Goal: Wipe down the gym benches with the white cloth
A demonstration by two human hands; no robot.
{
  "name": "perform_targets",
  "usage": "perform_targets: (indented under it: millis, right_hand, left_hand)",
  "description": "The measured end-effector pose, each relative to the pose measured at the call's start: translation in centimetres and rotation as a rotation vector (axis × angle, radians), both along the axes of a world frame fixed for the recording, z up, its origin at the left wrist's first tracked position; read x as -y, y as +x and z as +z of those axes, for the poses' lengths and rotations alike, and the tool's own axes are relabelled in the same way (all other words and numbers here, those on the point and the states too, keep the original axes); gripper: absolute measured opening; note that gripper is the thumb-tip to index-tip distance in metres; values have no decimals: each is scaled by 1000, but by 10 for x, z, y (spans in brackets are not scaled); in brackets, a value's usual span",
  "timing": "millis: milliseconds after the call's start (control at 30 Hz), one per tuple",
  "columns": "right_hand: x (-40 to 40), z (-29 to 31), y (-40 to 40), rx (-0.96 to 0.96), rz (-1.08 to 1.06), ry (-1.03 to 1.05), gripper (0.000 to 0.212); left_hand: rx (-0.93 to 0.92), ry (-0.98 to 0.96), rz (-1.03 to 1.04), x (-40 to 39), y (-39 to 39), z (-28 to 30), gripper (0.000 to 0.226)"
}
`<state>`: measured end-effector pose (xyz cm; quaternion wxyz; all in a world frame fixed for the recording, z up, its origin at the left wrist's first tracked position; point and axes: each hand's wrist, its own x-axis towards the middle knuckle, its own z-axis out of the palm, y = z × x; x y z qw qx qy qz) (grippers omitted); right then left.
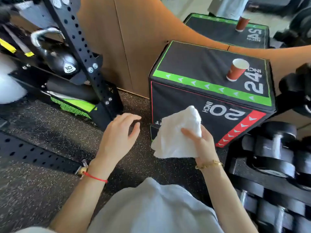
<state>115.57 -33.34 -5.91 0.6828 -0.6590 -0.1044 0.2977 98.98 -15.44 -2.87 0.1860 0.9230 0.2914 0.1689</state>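
on speckled gym floor, right hand grips white cloth; left hand loosely curled, empty.

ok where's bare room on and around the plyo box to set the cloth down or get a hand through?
Box top: bare from the green strip to the wall edge, left of the paper cup. Floor between rack upright and box is bare; the left hand hovers there. Crowded right: dumbbells butt against the box. The right hand holds the white cloth at the front face.
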Motion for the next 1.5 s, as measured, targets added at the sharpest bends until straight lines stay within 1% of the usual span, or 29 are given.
perform_targets:
  millis: [100, 133, 233, 367, 500, 633, 833, 933, 1033, 1100, 1167, 1267, 1300, 1400, 1433, 1500]
  right_hand:
    - [-39, -1, 22, 2, -57, -20, 25]
    - [-51, -2, 31, 3, -74, -19, 25]
    - [-85, -3, 60, -6, -122, -25, 36]
    - [-128, -6, 112, 3, -151, -24, 30]
    - [-176, -8, 171, 14, -156, -9, 33]
    - [-224, -6, 229, 21, -141, -3, 29]
    - [-281, -20, 296, 10, -98, -16, 38]
    - [-296, -28, 315, 14, -100, -70, 37]
    - [-296, -40, 329, 11, -114, -163, 28]
    - [-289, -49, 335, 15, -141, -256, 23]
    - [-283, -55, 337, 92, -175, -391, 22]
    - [-275, -56, 334, 296, -207, -644, 26]
    - [-274, -59, 332, 335, -220, -685, 28]
    - [-269, -53, 319, 369, -246, -687, 37]
    - [-265, -55, 316, 402, -255, -670, 42]
    - [-261, -49, 308, 489, -276, -701, 49]
  left_hand:
    - [4, -1, -50, -46, 29, -1, 25]
    - [6, -8, -62, -60, 39, -3, 25]
    - [-8, -36, -93, -96, 71, -9, 25]
    - [-18, -56, -136, -136, 116, -15, 26]
    - [-4, -60, -158, -174, 167, -18, 25]
    - [19, -76, -135, -209, 219, -20, 25]
    - [37, -74, -111, -249, 289, -32, 23]
    - [38, -83, -121, -260, 313, -39, 22]
    - [29, -89, -143, -268, 327, -48, 21]
    - [14, -88, -164, -271, 332, -52, 21]
    - [1, -90, -183, -274, 335, -56, 21]
    - [-16, -101, -212, -277, 338, -58, 20]
    - [-23, -106, -227, -278, 338, -59, 20]
    - [-26, -110, -279, -280, 335, -57, 20]
    - [-10, -105, -292, -282, 333, -57, 20]
    - [11, -111, -302, -284, 333, -55, 20]
